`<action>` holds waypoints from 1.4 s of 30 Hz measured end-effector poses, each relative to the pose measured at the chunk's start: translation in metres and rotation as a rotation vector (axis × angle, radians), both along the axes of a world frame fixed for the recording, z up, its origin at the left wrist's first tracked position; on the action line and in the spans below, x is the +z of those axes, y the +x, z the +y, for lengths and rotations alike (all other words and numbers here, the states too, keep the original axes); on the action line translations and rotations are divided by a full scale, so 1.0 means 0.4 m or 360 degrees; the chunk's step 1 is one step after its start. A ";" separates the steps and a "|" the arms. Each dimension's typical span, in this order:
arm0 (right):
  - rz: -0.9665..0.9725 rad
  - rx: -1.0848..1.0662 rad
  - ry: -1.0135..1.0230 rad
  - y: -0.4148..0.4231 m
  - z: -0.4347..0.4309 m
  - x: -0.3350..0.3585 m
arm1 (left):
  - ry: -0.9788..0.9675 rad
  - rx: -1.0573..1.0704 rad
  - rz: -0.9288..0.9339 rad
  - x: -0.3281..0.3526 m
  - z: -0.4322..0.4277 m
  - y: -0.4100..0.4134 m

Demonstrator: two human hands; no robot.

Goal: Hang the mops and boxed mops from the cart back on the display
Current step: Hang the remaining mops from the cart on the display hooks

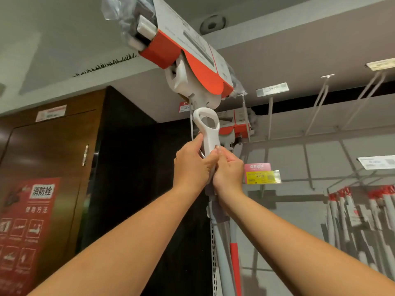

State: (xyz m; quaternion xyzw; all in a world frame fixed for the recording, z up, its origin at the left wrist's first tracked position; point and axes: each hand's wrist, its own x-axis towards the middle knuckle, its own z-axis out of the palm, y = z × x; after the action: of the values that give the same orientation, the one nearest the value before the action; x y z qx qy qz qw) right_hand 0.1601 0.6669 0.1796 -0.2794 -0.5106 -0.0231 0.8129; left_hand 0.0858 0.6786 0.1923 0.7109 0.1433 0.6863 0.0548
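Left hand (192, 165) and right hand (227, 169) both clamp the white lever of the mop (188, 67), held head-up near the display peg (245, 112). Risk — the top-heavy head may sway, miss the peg, or strike hung mops (234, 124).

A shop: price tags (262, 176) (yellow), display hooks (320, 103)

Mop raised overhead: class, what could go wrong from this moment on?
1. The mop reaches high above both hands; gripped low by the left hand and right hand, it may tip and fall.
2. Its loose plastic wrap could snag on a hook.
3. It might knock the hung mop behind.
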 end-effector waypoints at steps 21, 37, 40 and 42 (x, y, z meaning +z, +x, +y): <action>-0.0122 0.0168 0.0070 0.247 0.330 0.208 | 0.0267 0.0203 -0.0168 0.175 0.284 0.228; 0.0042 -0.0312 0.0179 0.356 0.518 0.314 | 0.0203 -0.0199 0.0069 0.317 0.507 0.342; 0.0127 -0.0404 0.0178 0.380 0.551 0.328 | 0.0172 -0.0310 0.0114 0.331 0.542 0.368; 0.0167 -0.0492 0.0186 0.390 0.567 0.338 | 0.0159 -0.0368 0.0137 0.342 0.564 0.382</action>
State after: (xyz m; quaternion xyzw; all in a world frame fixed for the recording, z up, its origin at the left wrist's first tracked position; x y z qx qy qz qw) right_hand 0.3163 0.8938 0.3149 -0.3075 -0.4162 -0.1629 0.8401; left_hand 0.2388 0.9044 0.3292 0.7534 0.0282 0.6505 0.0917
